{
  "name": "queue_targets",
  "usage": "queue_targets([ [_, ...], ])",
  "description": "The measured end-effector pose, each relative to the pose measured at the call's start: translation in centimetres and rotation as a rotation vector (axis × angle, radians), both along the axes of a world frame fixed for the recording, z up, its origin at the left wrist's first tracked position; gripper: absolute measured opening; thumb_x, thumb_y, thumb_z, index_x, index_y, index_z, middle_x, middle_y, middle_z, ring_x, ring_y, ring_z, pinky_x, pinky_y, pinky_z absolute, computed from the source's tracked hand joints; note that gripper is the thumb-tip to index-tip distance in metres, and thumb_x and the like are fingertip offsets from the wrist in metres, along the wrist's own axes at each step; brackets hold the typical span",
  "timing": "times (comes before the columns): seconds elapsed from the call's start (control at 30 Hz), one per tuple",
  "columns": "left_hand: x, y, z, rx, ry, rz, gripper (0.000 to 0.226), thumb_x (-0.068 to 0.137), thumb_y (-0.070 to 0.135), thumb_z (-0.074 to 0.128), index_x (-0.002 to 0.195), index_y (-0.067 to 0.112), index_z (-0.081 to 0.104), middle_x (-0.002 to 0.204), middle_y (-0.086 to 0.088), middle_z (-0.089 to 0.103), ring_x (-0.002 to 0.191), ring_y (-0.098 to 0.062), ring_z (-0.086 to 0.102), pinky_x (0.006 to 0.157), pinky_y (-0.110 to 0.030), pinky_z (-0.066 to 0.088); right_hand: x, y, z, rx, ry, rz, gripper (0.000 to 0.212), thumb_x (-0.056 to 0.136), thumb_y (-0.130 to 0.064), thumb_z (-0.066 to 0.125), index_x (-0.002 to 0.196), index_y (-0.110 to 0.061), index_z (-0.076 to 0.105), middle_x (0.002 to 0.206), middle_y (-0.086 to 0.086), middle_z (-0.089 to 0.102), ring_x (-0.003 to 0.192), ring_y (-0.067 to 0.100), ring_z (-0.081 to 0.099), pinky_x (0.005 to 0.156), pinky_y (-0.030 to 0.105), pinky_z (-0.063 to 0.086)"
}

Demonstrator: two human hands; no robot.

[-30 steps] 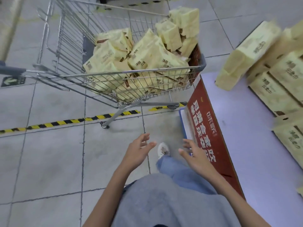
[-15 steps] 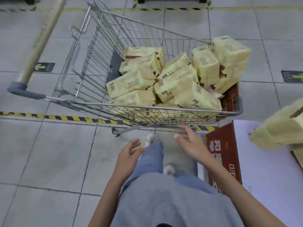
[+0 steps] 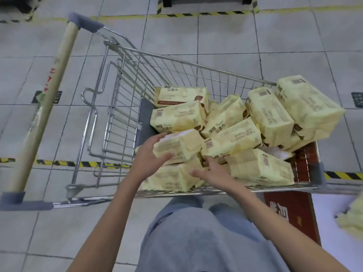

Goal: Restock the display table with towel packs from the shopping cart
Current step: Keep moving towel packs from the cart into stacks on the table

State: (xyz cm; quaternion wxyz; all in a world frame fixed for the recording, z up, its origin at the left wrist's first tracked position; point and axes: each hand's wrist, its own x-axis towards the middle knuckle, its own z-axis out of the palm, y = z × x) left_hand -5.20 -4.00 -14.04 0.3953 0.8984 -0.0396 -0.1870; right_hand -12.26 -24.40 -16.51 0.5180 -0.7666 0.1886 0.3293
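At frame centre, the left hand (image 3: 150,160) grips the left end of a yellow towel pack (image 3: 179,146) inside the shopping cart (image 3: 125,107). The right hand (image 3: 213,171), fingers loosely spread, hovers just right of it, holding nothing.

The single head-worn camera looks forward and steeply down, close over the shopping cart (image 3: 196,64).

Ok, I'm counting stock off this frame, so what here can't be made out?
Head view only:
Lower towel packs in the shopping cart: buried under the top packs, so no full count.
Display table: cut off by the right edge; its stock is unseen.
Pack on the table: blurred, cropped by that edge.
Small print on the packs: too small to read.
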Motion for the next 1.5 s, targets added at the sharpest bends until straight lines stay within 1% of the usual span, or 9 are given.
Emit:
queue_targets([
  [0.27, 7.4, 0.0, -5.1, 0.259, 0.332, -0.449, 0.106, 0.058, 0.056, 0.080, 0.146, 0.023, 0.033, 0.150, 0.003, 0.036, 0.135, -0.017, 0.036, 0.106, -0.027, 0.028, 1.4, 3.1, -3.0, 0.120, 0.040, -0.061, 0.103, 0.060, -0.033, 0.088, 0.138, -0.024, 0.022, 0.131, -0.012, 0.038, 0.114, 0.001, 0.039, 0.089, 0.002, 0.030],
  [0.43, 9.2, -0.4, -6.4, 0.182, 0.507, -0.530, 0.121, 0.050, 0.043, 0.091, 0.149, 0.024, 0.024, 0.149, 0.007, 0.029, 0.137, -0.014, 0.028, 0.110, -0.026, 0.021, 1.2, 4.1, -4.7, 0.097, 0.074, -0.175, 0.123, 0.039, -0.042, 0.089, 0.140, -0.019, 0.023, 0.132, -0.006, 0.041, 0.127, 0.015, 0.040, 0.107, 0.033, 0.036],
  [0.6, 11.3, -1.4, -6.7, 0.150, 0.616, -0.769, 0.122, 0.047, 0.024, 0.095, 0.144, 0.032, 0.021, 0.123, 0.033, 0.034, 0.117, 0.004, 0.033, 0.091, 0.002, 0.023, 1.0, 4.6, -5.8, 0.083, 0.078, -0.225, 0.108, 0.043, -0.031, 0.089, 0.129, -0.023, 0.025, 0.121, -0.011, 0.039, 0.119, 0.011, 0.039, 0.100, 0.027, 0.035],
  [0.73, 12.0, -1.7, -6.9, 0.193, 0.567, -0.812, 0.117, 0.048, 0.025, 0.095, 0.144, 0.023, 0.029, 0.136, 0.012, 0.042, 0.125, -0.010, 0.039, 0.107, -0.023, 0.028, 1.0, 4.5, -5.8, 0.120, 0.074, -0.294, 0.097, 0.045, -0.023, 0.090, 0.118, -0.029, 0.025, 0.109, -0.020, 0.041, 0.112, 0.009, 0.044, 0.094, 0.024, 0.039],
  [0.87, 11.7, -1.3, -6.5, 0.155, 0.535, -0.707, 0.103, 0.051, 0.027, 0.094, 0.137, 0.023, 0.038, 0.128, 0.010, 0.051, 0.116, -0.011, 0.048, 0.098, -0.025, 0.038, 0.9, 4.1, -5.3, 0.138, 0.101, -0.348, 0.095, 0.047, -0.023, 0.089, 0.120, -0.025, 0.029, 0.122, -0.005, 0.046, 0.116, 0.016, 0.047, 0.101, 0.037, 0.044],
  [1.03, 10.9, -0.7, -4.5, -0.025, 0.583, -0.449, 0.092, 0.043, 0.041, 0.089, 0.122, 0.033, 0.043, 0.110, 0.016, 0.058, 0.102, -0.002, 0.058, 0.072, -0.014, 0.047, 1.2, 1.9, -3.6, 0.241, 0.127, -0.485, 0.084, 0.055, -0.013, 0.086, 0.118, -0.027, 0.032, 0.117, 0.001, 0.054, 0.102, 0.020, 0.058, 0.083, 0.039, 0.055],
  [1.17, 10.7, 0.4, -2.5, -0.233, 0.615, -0.203, 0.098, 0.032, 0.047, 0.091, 0.119, 0.027, 0.051, 0.111, -0.001, 0.068, 0.098, -0.021, 0.068, 0.078, -0.038, 0.056, 1.2, -1.6, -1.8, 0.332, 0.075, -0.508, 0.072, 0.061, -0.004, 0.081, 0.115, -0.028, 0.039, 0.112, 0.002, 0.057, 0.100, 0.024, 0.062, 0.080, 0.042, 0.058],
  [1.37, 8.4, 2.1, 0.0, -0.573, 0.509, 0.056, 0.096, 0.031, 0.059, 0.089, 0.112, 0.016, 0.061, 0.100, -0.003, 0.075, 0.090, -0.023, 0.072, 0.065, -0.032, 0.059, -0.9, -7.2, 1.0, 0.432, -0.035, -0.631, 0.095, 0.050, -0.002, 0.081, 0.133, -0.021, 0.037, 0.119, 0.009, 0.057, 0.104, 0.030, 0.062, 0.068, 0.037, 0.059],
  [1.5, 5.1, 1.9, 0.4, -0.816, 0.520, 0.318, 0.107, 0.024, 0.053, 0.092, 0.118, 0.014, 0.057, 0.095, -0.001, 0.076, 0.085, -0.019, 0.072, 0.063, -0.034, 0.059, -3.1, -9.4, 2.3, 0.498, -0.137, -0.750, 0.084, 0.054, -0.007, 0.068, 0.133, -0.017, 0.043, 0.120, 0.016, 0.061, 0.105, 0.036, 0.061, 0.070, 0.043, 0.059],
])
